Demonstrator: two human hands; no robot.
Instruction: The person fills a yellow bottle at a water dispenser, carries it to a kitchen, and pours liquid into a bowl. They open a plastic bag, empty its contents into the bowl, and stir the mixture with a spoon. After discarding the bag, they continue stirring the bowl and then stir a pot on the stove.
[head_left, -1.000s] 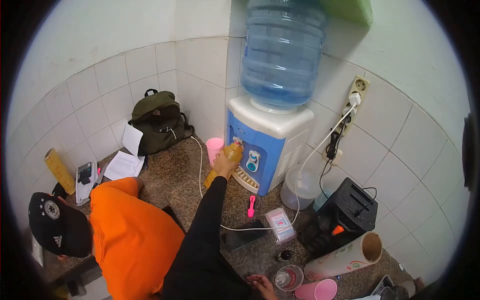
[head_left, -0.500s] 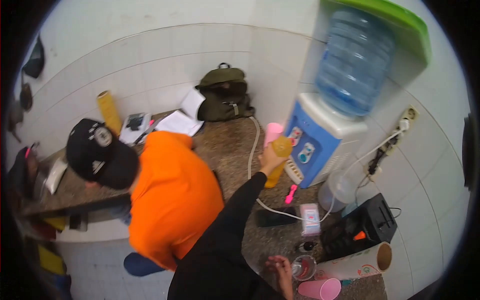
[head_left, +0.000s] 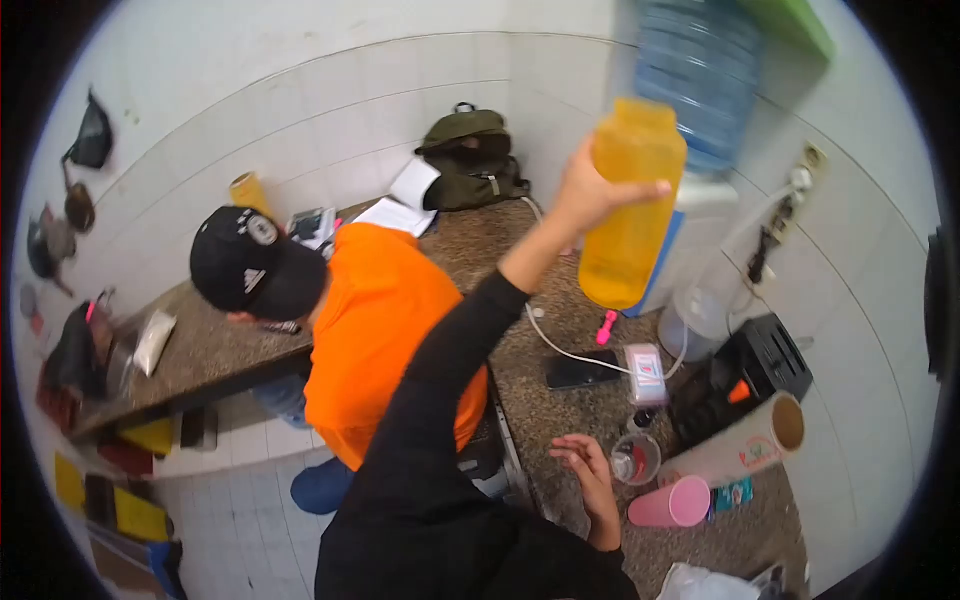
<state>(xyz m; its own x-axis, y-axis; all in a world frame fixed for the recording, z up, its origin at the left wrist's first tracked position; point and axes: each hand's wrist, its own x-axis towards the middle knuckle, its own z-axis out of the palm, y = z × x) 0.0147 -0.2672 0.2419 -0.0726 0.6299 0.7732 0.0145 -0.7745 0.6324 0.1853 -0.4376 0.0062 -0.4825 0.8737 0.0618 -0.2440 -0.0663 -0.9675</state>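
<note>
The left hand (head_left: 590,195) is wrapped round the upper part of a yellow bottle (head_left: 630,240), thumb across the near side and the other fingers mostly hidden behind, and lifts it well above the worktop (head_left: 540,430), in front of the water dispenser (head_left: 712,200); the bottle is near upright, leaning slightly. For a steady hold, the grip should probably stay firm but not squeezing, since the wall looks like thin, slick plastic, and the bottle is best kept level, as I cannot tell whether its mouth is capped; the raised forearm also does well to stay away from the person in orange (head_left: 390,340) just left of it. The bottle is see-through, tall and rounded, narrowing near the top. The right hand (head_left: 585,470) grips nothing, its fingers loosely spread and slightly bent over speckled, stone-like slab; contact with it is unclear. Just right of this hand is a clear, thin-walled cup (head_left: 648,450), then a tapered pink cup (head_left: 655,505) lying on its side, and beyond them a thick pale roll (head_left: 730,448) with a hollow brown core. Farther ahead of the right hand lie a flat, dark phone (head_left: 582,370) and a soft-looking pack (head_left: 645,372), with a thin white cable (head_left: 570,352) nearby.
</note>
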